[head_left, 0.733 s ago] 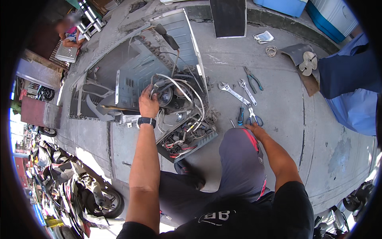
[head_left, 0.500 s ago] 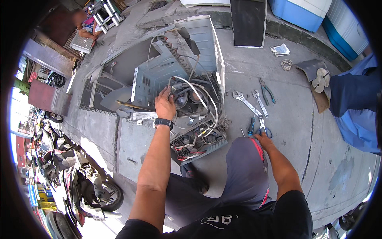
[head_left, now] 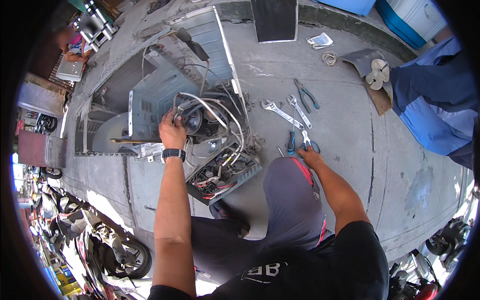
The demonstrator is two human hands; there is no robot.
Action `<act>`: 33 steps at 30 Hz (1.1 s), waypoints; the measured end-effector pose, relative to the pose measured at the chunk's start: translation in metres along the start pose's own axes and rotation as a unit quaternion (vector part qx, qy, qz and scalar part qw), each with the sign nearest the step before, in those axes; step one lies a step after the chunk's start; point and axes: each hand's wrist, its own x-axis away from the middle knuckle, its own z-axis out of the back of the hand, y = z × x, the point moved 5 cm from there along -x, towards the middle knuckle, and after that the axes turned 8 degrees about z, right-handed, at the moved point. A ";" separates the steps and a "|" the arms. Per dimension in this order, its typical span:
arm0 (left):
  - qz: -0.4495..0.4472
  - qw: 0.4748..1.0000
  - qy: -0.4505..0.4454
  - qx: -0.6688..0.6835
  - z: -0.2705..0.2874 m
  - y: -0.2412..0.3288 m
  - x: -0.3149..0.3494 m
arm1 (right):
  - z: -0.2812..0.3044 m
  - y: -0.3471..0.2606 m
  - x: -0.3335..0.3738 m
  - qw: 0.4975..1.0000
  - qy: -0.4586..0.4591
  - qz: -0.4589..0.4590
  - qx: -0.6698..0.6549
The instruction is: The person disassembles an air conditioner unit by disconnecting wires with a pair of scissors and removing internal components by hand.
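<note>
An opened appliance casing (head_left: pixel 225 55) stands in front of me, its metal panels exposing a round dark compressor (head_left: pixel 193 121), tubes and wires. My left hand (head_left: pixel 172 131), with a watch on the wrist, reaches in beside the compressor. Its fingers are curled near a grey tube, but what they grip is partly hidden. Beside my right knee, my right hand (head_left: pixel 311 157) is closed on the handle of a pair of scissors (head_left: pixel 307 140) on the concrete. A blue-handled screwdriver (head_left: pixel 291 142) lies just left of them.
Two adjustable wrenches (head_left: pixel 282 114) (head_left: pixel 300 111) and pliers (head_left: pixel 306 94) lie beyond the scissors. A wiring tray (head_left: pixel 225 175) sits close to my legs. Farther right are a fan blade (head_left: pixel 377 74), a coiled cord (head_left: pixel 329 58) and blue cloth (head_left: pixel 425 120). Motorcycles (head_left: pixel 120 250) stand left; a person (head_left: pixel 77 52) sits far left.
My view has swung to the right, so the casing and tools appear farther left. Both hands stay at about the same places on the appliance and the scissors.
</note>
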 end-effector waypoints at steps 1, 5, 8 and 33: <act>0.004 1.000 -0.005 -0.002 0.002 0.001 -0.001 | 0.000 -0.001 -0.004 1.000 0.005 0.001 0.011; 0.024 0.999 -0.025 0.015 0.003 0.014 -0.001 | -0.004 0.007 -0.004 1.000 -0.010 -0.013 -0.010; 0.035 0.999 -0.038 0.015 0.002 0.021 0.001 | -0.010 0.020 -0.006 1.000 0.002 -0.019 -0.016; 0.042 0.999 -0.021 0.012 0.007 0.007 0.008 | 0.034 0.017 0.008 0.971 0.146 -0.083 -0.169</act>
